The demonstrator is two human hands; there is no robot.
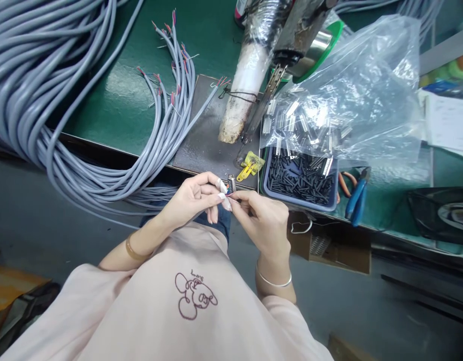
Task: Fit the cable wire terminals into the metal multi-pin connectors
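Note:
My left hand (196, 198) pinches a small metal connector (231, 184) between thumb and fingertips, just below the bench edge. My right hand (263, 218) meets it from the right, fingers pinched on thin reddish wire ends (233, 197) at the connector. Both hands hover over my lap, in front of a dark metal plate (205, 135) on the green bench. Several grey cables (171, 120) with stripped red-tipped ends lie across the plate's left side.
A large coil of grey cable (32, 85) fills the left. A blue tray of black sleeves (301, 183), a clear bag of metal connectors (329, 115), blue-handled pliers (357, 198), a yellow clip (250, 166) and a wrapped soldering tool (250, 75) sit on the bench.

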